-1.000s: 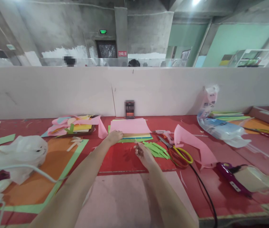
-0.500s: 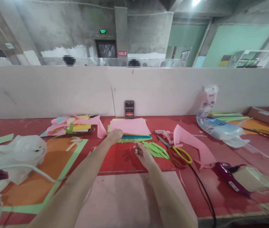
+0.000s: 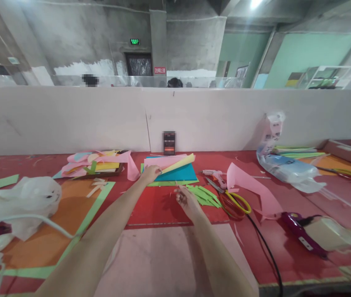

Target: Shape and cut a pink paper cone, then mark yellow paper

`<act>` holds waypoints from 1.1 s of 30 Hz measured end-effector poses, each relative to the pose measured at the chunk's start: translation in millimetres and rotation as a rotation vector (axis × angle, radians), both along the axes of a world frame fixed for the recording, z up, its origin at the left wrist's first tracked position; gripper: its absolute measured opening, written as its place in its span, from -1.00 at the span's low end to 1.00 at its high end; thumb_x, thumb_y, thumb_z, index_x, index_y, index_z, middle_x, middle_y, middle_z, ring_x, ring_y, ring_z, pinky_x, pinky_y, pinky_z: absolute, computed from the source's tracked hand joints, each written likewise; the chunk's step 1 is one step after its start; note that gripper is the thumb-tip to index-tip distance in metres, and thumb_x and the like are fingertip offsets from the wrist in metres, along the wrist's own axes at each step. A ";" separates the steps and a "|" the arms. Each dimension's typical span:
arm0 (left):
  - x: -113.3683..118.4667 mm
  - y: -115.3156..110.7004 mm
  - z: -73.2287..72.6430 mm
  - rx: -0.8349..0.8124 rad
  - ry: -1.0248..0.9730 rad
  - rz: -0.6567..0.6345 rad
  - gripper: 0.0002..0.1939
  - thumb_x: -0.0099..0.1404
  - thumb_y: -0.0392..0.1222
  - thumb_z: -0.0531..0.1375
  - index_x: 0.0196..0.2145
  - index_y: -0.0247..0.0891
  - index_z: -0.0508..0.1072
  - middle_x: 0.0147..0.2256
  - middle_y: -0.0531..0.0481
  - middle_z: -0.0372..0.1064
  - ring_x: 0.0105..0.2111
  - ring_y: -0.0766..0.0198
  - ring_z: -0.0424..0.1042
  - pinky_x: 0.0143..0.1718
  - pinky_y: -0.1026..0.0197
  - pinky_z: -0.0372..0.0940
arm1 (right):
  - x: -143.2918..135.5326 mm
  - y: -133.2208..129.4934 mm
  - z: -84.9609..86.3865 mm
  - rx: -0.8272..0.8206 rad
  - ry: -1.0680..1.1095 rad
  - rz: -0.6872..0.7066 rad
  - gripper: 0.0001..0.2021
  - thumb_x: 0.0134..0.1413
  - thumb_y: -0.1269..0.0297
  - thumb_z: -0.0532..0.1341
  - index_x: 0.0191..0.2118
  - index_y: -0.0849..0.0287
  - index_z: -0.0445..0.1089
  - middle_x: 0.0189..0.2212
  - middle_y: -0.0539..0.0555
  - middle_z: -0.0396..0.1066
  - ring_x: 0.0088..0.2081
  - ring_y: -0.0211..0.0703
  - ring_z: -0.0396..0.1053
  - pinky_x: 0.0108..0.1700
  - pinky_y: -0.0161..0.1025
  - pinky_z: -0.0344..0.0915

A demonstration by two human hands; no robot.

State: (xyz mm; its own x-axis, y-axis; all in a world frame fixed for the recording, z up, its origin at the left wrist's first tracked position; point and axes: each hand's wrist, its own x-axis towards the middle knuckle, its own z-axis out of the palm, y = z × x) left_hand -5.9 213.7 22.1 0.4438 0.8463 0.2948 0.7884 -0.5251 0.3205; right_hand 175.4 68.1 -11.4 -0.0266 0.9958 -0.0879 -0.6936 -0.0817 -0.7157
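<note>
My left hand (image 3: pixel 151 174) is closed on the near left edge of some coloured paper, with a pink sheet (image 3: pixel 166 160) and a yellow sheet (image 3: pixel 180 163) lifted and curling back. Under them a blue sheet (image 3: pixel 178 173) shows, with a green edge below it. Lower and to the right, my right hand (image 3: pixel 187 200) hovers over a red sheet (image 3: pixel 150 206), fingers curled in a pinch. Whatever is between those fingertips is too small to make out. Beside that hand lie several green paper strips (image 3: pixel 204 195).
Scissors (image 3: pixel 239 202) and a pink glue gun (image 3: pixel 217 176) lie right of the strips, near a curved pink strip (image 3: pixel 252 192). A black cable (image 3: pixel 265 247) runs to the front edge. Left are a plastic bag (image 3: pixel 36 198) and paper scraps (image 3: pixel 101 159). A partition (image 3: pixel 85 119) stands behind.
My left hand has raised the near edge of the pink and yellow sheets and folded them back, exposing the blue sheet. My right hand has stayed in place.
</note>
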 end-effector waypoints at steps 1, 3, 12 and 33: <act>-1.8 0.4 -0.4 -0.022 0.003 -0.032 -0.81 0.17 -0.15 0.09 -0.31 -0.17 0.47 -0.20 0.01 0.43 -0.14 0.20 0.34 0.00 0.10 0.08 | 0.3 0.3 -0.3 -0.008 -0.001 0.002 -0.76 -0.15 0.24 0.29 -0.27 0.16 0.41 -0.35 0.04 0.45 -0.53 -0.39 0.31 -0.48 -0.42 0.26; -5.3 1.5 -1.7 -0.060 0.014 -0.096 -0.82 0.14 -0.14 0.12 -0.35 -0.17 0.50 -0.28 0.03 0.47 -0.21 0.23 0.38 -0.10 0.23 0.16 | 0.2 1.6 -0.9 -0.027 -0.006 0.014 -0.68 -0.17 0.24 0.30 -0.19 0.08 0.37 -0.17 0.04 0.41 -0.43 -0.33 0.38 -0.42 -0.38 0.30; -9.6 5.7 -5.9 -0.092 0.021 -0.147 -0.79 0.12 -0.13 0.12 -0.34 -0.19 0.52 -0.32 0.01 0.48 -0.27 0.24 0.40 -0.21 0.29 0.19 | -27.2 30.9 2.4 0.014 -0.521 -0.246 -0.57 -0.21 0.29 0.27 -0.10 -0.03 0.32 -0.03 0.05 0.28 -0.64 -0.37 0.29 -0.59 -0.31 0.21; -2.5 -18.9 -8.0 -0.124 0.023 -0.056 -0.64 0.28 -0.08 -0.08 -0.21 -0.22 0.46 -0.15 -0.06 0.42 -0.14 0.20 0.35 -0.12 0.27 0.15 | -38.2 7.6 17.9 0.195 -1.416 -0.630 -0.64 0.15 0.19 -0.09 -0.04 0.14 0.31 -0.46 0.07 0.44 -0.50 -0.19 0.35 -0.40 -0.30 0.16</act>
